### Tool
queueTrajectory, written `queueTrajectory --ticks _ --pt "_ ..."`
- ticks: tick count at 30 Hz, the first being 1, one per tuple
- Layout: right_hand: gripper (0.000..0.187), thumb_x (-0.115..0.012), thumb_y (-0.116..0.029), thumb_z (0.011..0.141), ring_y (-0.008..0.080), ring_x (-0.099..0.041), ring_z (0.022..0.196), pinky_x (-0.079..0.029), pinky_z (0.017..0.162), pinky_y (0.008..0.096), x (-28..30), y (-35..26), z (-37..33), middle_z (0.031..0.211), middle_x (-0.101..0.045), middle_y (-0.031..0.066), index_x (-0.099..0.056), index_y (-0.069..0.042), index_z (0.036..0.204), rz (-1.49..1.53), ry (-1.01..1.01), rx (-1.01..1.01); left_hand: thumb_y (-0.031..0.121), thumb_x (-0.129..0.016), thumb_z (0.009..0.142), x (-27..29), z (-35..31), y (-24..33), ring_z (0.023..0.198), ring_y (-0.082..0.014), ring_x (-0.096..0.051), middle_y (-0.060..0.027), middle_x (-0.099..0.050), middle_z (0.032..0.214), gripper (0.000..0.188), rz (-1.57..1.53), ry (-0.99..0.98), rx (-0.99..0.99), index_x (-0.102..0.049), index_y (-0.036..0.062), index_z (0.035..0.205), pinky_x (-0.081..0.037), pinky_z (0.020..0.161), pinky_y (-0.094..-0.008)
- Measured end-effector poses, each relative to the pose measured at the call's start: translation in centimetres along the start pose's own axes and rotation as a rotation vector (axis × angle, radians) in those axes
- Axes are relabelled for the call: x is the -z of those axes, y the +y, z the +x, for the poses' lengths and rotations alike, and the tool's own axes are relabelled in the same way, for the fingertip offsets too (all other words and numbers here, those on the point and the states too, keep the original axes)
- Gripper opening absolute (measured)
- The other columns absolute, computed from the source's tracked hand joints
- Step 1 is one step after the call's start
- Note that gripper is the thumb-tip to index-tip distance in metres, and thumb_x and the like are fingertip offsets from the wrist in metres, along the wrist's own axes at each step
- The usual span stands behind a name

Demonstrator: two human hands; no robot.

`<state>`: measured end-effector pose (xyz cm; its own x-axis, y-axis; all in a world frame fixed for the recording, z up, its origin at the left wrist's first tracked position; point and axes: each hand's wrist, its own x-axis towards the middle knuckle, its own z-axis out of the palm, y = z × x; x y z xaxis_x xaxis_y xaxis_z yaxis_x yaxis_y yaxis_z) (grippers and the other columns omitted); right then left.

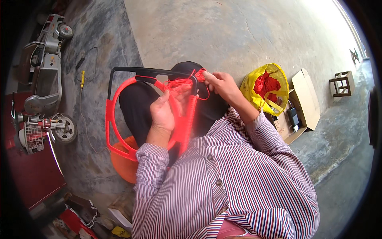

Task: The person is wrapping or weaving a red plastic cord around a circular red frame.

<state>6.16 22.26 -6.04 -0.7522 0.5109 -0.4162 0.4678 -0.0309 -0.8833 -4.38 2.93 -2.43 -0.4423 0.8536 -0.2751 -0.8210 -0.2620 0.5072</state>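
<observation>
1 head view, looking down, seemingly close

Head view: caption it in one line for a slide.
Both hands wind red plastic cord around a black metal frame, yellow bag nearby.

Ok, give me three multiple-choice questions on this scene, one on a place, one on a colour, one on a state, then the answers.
1. Where is the yellow bag?
A. On the floor to the person's right
B. On the person's lap
C. On the mower

2. What colour is the cord?
A. Blue
B. Red
C. White

3. What is the right hand doing?
A. Resting open on the floor
B. Pinching cord at the frame
C. Reaching into the box

Answers: 1 A, the bag lies on the concrete by the cardboard box. 2 B, the cord is red. 3 B, its fingers close on cord at the frame's top corner, while the left hand grips the frame's wrapped bar.
</observation>
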Motion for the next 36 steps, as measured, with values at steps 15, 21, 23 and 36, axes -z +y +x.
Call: queueTrajectory --ticks 15,21,23,36 --pt "0.026 -0.056 -0.020 0.093 0.0192 -0.063 0.086 -0.049 0.080 0.0335 2.8 -3.6 -2.1 0.091 -0.065 0.0062 -0.056 0.000 0.110 0.904 0.023 0.286 0.038 -0.053 0.091 0.8 -0.3 -0.2 0.109 -0.0375 -0.060 -0.0296 -0.056 0.123 0.059 0.075 0.024 0.145 -0.045 -0.0062 0.129 -0.050 0.092 -0.0437" --pt "0.024 -0.049 -0.028 0.100 0.0065 -0.042 0.057 -0.044 0.058 0.0266 8.8 -3.6 -7.0 0.067 -0.043 -0.0026 -0.053 -0.006 0.108 1.240 -0.214 0.366 0.020 -0.057 0.092 1.5 -0.7 0.2 0.084 -0.0302 -0.068 -0.0257 -0.064 0.104 0.035 0.134 0.057 0.239 -0.055 -0.0033 0.118 -0.056 0.074 -0.0387" --pt "0.023 -0.048 -0.031 0.101 0.0045 -0.031 0.054 -0.028 0.047 0.0180 10.4 -3.6 -6.6 0.065 -0.035 -0.0049 -0.053 -0.009 0.099 1.287 -0.091 0.450 0.012 -0.060 0.090 1.1 -0.5 0.1 0.077 -0.0273 -0.068 -0.0227 -0.066 0.096 0.027 0.112 0.060 0.233 -0.058 -0.0027 0.112 -0.056 0.070 -0.0371" --pt "0.017 -0.058 -0.003 0.088 0.0047 -0.047 0.056 -0.038 0.049 0.0205 1.1 -3.8 -6.1 0.073 -0.053 -0.0018 -0.051 -0.006 0.103 0.501 -0.234 0.113 0.008 -0.064 0.087 1.0 -0.3 -0.7 0.075 -0.0259 -0.067 -0.0190 -0.065 0.092 0.035 0.169 0.032 0.144 -0.052 0.0029 0.118 -0.055 0.069 -0.0364"
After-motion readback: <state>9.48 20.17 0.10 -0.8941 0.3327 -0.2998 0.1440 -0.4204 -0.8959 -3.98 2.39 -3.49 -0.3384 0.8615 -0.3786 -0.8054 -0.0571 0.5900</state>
